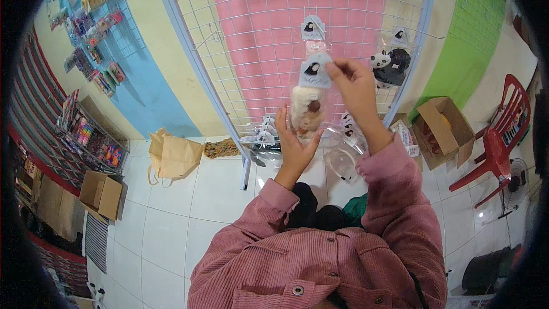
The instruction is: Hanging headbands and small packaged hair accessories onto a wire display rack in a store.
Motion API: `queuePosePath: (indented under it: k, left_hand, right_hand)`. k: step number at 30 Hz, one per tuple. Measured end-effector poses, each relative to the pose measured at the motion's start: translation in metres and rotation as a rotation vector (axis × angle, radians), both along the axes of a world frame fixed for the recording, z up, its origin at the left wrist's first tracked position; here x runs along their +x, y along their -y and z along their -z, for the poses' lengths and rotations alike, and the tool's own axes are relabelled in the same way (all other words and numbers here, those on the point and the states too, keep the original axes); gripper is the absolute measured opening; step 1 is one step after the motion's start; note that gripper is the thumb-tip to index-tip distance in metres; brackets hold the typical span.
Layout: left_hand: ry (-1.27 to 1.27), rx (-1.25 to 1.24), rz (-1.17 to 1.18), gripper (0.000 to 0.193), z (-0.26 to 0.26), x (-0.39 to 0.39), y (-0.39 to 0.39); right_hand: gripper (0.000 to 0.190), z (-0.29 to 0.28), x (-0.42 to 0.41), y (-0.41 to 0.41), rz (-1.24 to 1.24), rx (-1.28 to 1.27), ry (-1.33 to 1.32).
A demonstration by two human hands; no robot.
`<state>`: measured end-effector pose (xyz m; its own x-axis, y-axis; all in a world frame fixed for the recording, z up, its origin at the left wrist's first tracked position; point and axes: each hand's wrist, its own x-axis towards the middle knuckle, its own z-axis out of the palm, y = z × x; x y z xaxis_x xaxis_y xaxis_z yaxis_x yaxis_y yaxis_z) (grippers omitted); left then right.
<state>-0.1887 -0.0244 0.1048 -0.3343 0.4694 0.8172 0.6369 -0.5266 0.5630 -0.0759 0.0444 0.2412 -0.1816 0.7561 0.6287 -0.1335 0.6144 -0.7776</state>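
My right hand (354, 83) pinches the edge of a white header card on a clear plastic packet (305, 109). Fluffy cream and brown goods show inside it. Around the packet's lower end, my left hand (296, 148) is spread, fingers at one side and thumb at the other; whether it touches the plastic is unclear. Just behind hangs another carded packet (315, 45) with something pink in it, on a hook of the wire grid panel (266, 30). A packet with a panda figure and a black item (391, 66) hangs on the grid's right side.
Low on the grid hang several carded packets (266, 133), with a clear-bagged hoop (341, 163) to their right. A tan bag (176, 154) and a small cardboard box (101, 195) stand left. An open carton (441, 131) and a red plastic chair (497, 150) are at right.
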Motion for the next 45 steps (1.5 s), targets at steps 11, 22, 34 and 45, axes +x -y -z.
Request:
queuePosePath:
  k: [11, 22, 34, 45]
  left_hand:
    - [0.196, -0.045, 0.204, 0.075, -0.007, -0.001, -0.017]
    - [0.163, -0.048, 0.229, 0.059, -0.001, -0.004, -0.025]
    - [0.193, -0.117, 0.248, 0.052, 0.006, -0.009, -0.027]
    - [0.282, -0.148, 0.291, 0.051, 0.009, -0.006, -0.038]
  right_hand:
    - [0.019, -0.029, -0.011, -0.031, 0.032, 0.035, -0.073]
    - [0.017, -0.018, -0.017, -0.039, -0.011, -0.005, -0.235]
    - [0.015, -0.011, -0.018, -0.044, 0.007, -0.045, -0.298]
    - [0.013, -0.009, -0.027, -0.052, 0.0, 0.049, -0.261]
